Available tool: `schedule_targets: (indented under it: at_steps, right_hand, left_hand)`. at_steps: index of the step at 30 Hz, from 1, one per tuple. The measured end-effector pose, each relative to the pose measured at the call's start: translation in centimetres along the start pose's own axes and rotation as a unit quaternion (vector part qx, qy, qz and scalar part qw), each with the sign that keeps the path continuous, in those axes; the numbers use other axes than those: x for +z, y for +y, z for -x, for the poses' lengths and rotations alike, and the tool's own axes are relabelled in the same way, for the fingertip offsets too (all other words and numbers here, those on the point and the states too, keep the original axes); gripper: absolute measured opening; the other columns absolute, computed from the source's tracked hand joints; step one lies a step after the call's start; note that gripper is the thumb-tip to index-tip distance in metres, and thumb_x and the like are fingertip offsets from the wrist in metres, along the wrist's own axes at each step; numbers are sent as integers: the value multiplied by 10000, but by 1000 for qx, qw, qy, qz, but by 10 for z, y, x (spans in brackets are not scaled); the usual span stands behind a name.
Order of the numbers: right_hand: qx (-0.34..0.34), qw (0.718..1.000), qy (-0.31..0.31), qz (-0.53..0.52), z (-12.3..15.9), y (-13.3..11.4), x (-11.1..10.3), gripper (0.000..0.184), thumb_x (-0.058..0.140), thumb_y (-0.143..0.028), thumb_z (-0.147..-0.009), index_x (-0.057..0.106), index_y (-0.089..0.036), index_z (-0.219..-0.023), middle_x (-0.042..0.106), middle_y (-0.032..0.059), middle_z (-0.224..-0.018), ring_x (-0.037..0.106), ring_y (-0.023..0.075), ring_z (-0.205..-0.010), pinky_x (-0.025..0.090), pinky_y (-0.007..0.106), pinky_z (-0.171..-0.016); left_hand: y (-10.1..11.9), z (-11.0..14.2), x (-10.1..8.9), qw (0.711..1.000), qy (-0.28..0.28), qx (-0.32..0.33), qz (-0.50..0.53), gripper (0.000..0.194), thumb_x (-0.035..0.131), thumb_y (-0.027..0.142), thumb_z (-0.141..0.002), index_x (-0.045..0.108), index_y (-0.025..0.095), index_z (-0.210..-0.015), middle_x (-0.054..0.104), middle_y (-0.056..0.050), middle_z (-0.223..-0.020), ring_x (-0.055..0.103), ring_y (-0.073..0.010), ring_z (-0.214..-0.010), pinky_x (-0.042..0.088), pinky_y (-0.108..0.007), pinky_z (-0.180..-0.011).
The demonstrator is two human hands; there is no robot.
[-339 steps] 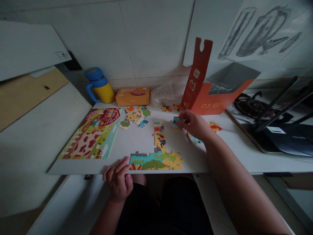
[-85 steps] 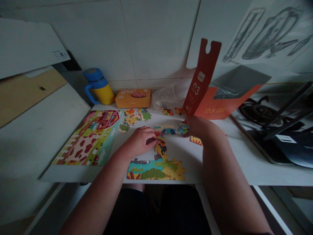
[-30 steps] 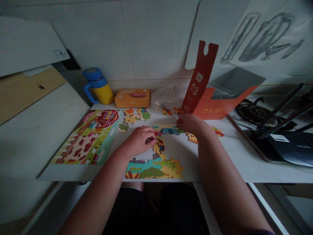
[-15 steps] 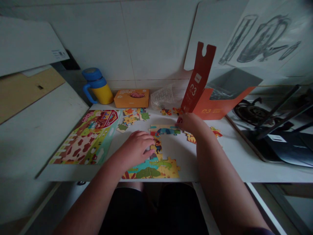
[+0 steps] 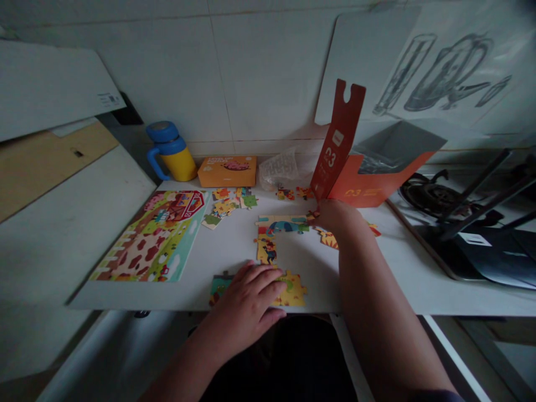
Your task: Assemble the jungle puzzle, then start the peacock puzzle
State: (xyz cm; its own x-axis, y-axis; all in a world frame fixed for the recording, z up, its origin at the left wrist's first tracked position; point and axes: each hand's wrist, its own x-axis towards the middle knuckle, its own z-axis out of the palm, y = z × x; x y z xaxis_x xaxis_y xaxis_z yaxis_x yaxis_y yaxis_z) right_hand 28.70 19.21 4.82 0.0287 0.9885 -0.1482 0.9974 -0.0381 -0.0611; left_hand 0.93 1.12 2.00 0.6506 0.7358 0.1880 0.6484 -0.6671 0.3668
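My left hand (image 5: 253, 301) lies flat with fingers stretched out over the bottom strip of joined puzzle pieces (image 5: 295, 288), covering its middle. Above it, a short column of pieces (image 5: 267, 249) joins a top strip (image 5: 282, 224) with a blue animal picture. My right hand (image 5: 337, 220) is at the right end of that top strip, its fingertips pinched on a small puzzle piece (image 5: 311, 215), mostly hidden by the fingers. An orange striped piece (image 5: 328, 238) lies just beside the right wrist, partly covered by it.
A finished-looking farm picture board (image 5: 146, 240) lies at left. Loose pieces (image 5: 226, 206) are heaped behind it. At the back stand a blue-yellow flask (image 5: 173, 153), an orange box (image 5: 228, 172), a clear plastic bag (image 5: 278, 168) and a large open orange box (image 5: 364, 187). A gas burner (image 5: 431, 192) is at right.
My left hand has moved down from the left column onto the bottom strip, spreading over it. My right hand has shifted slightly right, staying near the end of the top strip.
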Motion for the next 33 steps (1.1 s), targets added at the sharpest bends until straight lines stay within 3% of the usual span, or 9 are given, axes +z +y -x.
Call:
schedule_targets:
  at_steps: [12,16,21,28,33]
  right_hand:
    - [22,999,1,25,2,6,-6,453,804,-440,-873,832,-168,-1234,806,211,-1144,772,334,-1060,583,375,-881]
    - [15,998,-53,41,4,10,-13,518,852,-553,-826,851,-163,-1168,806,207,-1127,775,334,-1037,583,374,-860]
    - [-14,993,-100,59,1,12,-16,531,920,-529,-764,856,-157,-1137,811,205,-1102,781,340,-998,585,381,-825]
    - [-50,992,-98,60,3,10,-19,658,977,-489,-706,817,-141,-1240,804,191,-1152,774,326,-1010,583,370,-854]
    - [-62,990,-92,91,8,5,-23,719,999,-421,-705,777,-127,-1323,767,200,-1270,746,323,-1123,562,351,-951]
  left_hand:
    - [-10,7,-1,999,22,-19,15,380,721,277,-1020,667,306,-1395,688,-45,-1482,613,-259,-1411,445,-538,-1289]
    - [-12,10,-1,1000,21,-20,12,389,706,263,-1026,653,306,-1410,672,-40,-1513,595,-250,-1437,417,-547,-1310]
    - [-13,12,-2,999,32,-12,10,382,680,245,-1026,658,303,-1402,673,-36,-1522,594,-249,-1447,413,-552,-1315]
    - [-11,15,0,999,45,-2,-16,360,651,276,-1029,665,298,-1388,666,-30,-1541,585,-262,-1459,424,-589,-1295]
    - [-9,15,-1,999,52,-2,-18,362,665,275,-1008,676,293,-1370,678,-31,-1526,608,-268,-1429,457,-587,-1265]
